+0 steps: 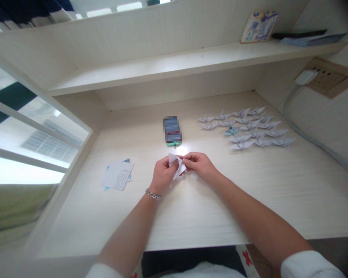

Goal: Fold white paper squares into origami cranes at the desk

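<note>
A small white piece of folded paper (174, 159), with pointed corners, is held over the desk between both hands. My left hand (162, 172) pinches it from the left, thumb on its face. From the right, the fingertips of my right hand (200, 163) grip its other edge. Parts of the paper and some fingers are hidden behind the hands. To the right lie several white folded paper cranes (251, 125) in loose rows, one light-blue crane (231, 131) among them. Left of my hands rests a stack of square paper sheets (117, 175), the top one bearing handwriting.
A phone (172, 130) with a blurred-out screen lies beyond my hands. A white plug (306, 77) sits in the wall socket, its cable running down the right side. The shelf (150, 69) above the desk holds a small card box (259, 27) and flat dark items.
</note>
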A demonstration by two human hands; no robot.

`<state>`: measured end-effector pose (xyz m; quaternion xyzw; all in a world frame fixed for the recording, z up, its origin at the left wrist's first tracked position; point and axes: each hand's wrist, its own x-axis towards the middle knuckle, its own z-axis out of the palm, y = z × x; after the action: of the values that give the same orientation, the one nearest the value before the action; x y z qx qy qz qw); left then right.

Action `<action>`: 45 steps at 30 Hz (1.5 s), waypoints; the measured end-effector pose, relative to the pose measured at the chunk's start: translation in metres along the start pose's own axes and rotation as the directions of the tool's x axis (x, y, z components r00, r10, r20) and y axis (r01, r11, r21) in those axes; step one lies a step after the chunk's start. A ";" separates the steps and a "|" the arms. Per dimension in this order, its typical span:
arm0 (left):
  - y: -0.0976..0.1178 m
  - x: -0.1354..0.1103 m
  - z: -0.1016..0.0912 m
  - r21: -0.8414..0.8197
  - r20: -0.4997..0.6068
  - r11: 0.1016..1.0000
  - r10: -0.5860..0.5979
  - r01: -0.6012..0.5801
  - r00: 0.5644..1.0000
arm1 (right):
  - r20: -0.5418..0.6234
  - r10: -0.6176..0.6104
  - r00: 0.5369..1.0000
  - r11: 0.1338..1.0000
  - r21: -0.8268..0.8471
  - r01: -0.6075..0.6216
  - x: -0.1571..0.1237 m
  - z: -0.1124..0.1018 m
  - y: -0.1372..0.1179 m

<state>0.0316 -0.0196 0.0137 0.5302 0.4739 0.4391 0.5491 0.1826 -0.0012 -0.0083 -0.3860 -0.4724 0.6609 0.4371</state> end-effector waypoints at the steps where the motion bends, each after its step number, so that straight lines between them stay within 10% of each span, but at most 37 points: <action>1: 0.000 0.000 0.001 -0.022 0.001 1.000 -0.016 0.016 1.000 | 0.002 -0.003 1.000 1.000 -0.013 0.003 0.000 0.000 0.000; 6: 0.000 0.001 0.001 0.025 -0.013 0.999 -0.037 0.037 0.999 | -0.050 -0.048 0.998 0.988 -0.148 0.041 0.000 0.001 -0.003; 14: 0.001 -0.001 -0.005 0.583 -0.100 0.807 0.193 -0.100 0.976 | -0.055 -0.342 0.938 0.799 -0.543 0.259 -0.013 0.014 -0.016; 21: -0.004 -0.002 0.002 0.499 -0.031 0.859 0.150 -0.115 0.988 | -0.072 -0.451 0.890 0.667 -0.690 0.282 -0.014 0.015 -0.013; 28: -0.015 0.006 0.000 0.172 -0.073 0.984 0.055 -0.042 0.996 | -0.126 -0.404 0.906 0.767 -0.586 0.261 -0.012 0.015 -0.012; 39: -0.018 0.003 -0.001 0.299 -0.130 0.952 0.112 -0.069 0.985 | -0.165 -0.357 0.919 0.747 -0.641 0.175 -0.010 0.012 -0.009; 45: -0.012 0.005 -0.002 0.250 -0.153 0.968 0.054 -0.014 0.987 | -0.135 -0.101 0.986 0.980 -0.187 0.075 -0.003 0.006 -0.006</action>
<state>0.0297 -0.0151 0.0015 0.5660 0.5580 0.4266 0.4316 0.1790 -0.0048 -0.0007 -0.4494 -0.5143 0.5657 0.4620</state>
